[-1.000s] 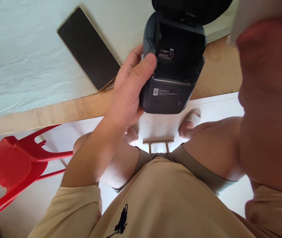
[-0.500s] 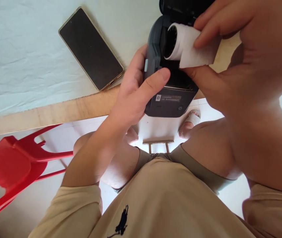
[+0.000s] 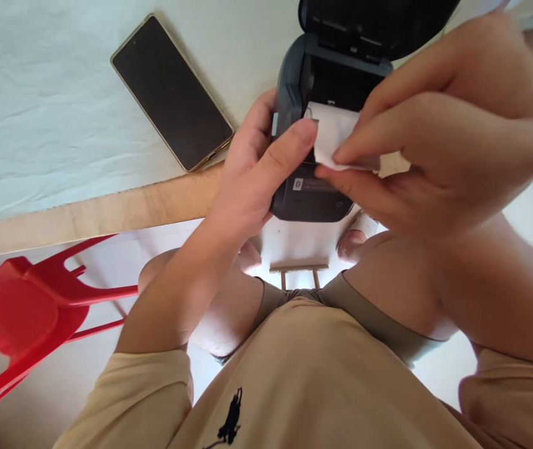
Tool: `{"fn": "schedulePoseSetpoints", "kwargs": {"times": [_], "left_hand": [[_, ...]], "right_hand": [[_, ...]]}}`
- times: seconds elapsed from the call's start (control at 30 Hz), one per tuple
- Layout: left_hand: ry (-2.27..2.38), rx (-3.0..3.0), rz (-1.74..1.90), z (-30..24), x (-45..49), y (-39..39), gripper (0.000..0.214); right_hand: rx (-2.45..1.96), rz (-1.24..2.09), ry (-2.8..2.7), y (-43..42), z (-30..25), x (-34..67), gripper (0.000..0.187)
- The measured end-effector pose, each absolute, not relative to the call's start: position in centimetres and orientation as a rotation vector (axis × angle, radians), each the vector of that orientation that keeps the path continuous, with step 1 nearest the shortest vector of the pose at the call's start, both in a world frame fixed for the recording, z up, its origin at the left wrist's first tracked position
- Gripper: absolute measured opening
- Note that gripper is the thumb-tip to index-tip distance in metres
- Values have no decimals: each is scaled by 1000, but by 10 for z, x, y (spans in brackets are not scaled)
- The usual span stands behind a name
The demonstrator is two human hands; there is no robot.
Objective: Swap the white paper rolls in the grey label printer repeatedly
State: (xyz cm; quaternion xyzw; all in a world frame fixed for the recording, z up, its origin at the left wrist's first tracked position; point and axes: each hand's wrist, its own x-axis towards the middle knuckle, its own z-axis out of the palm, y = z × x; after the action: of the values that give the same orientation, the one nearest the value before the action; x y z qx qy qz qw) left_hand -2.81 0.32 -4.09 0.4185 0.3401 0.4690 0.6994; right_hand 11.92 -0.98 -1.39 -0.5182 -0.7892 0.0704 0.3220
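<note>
A dark label printer [image 3: 289,75] with its lid [image 3: 374,25] swung up is held at the table's edge. My left hand [image 3: 259,162] is closed around its left side, the thumb lying over the rim of the open compartment. A roll of white paper [image 3: 334,128] sits at the front of that compartment, partly covered by fingers. Thumb and fingers of my right hand [image 3: 435,131] pinch the paper's loose end over the front edge. Part of the printer's right side is hidden behind the right hand.
A phone [image 3: 173,93] with a dark screen lies on the pale cloth [image 3: 37,112] left of the printer. The wooden table edge [image 3: 154,202] runs below it. A red plastic chair [image 3: 27,305] stands at the lower left.
The paper roll has moved down from above the compartment into its front part. My right hand came down with it, still pinching the paper. My left hand keeps its hold.
</note>
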Motion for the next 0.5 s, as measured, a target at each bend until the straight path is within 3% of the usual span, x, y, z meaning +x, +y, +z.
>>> {"fn": "schedulePoseSetpoints", "kwargs": {"times": [0.17,0.5], "left_hand": [[775,1029,1047,-43,-31,3,35],[786,1109,991,-41,-36,4,45]], "right_hand": [[-1253,28,-2247,-11,-18,122,21],[-1350,4,-2289,-8,-16,135,46]]}}
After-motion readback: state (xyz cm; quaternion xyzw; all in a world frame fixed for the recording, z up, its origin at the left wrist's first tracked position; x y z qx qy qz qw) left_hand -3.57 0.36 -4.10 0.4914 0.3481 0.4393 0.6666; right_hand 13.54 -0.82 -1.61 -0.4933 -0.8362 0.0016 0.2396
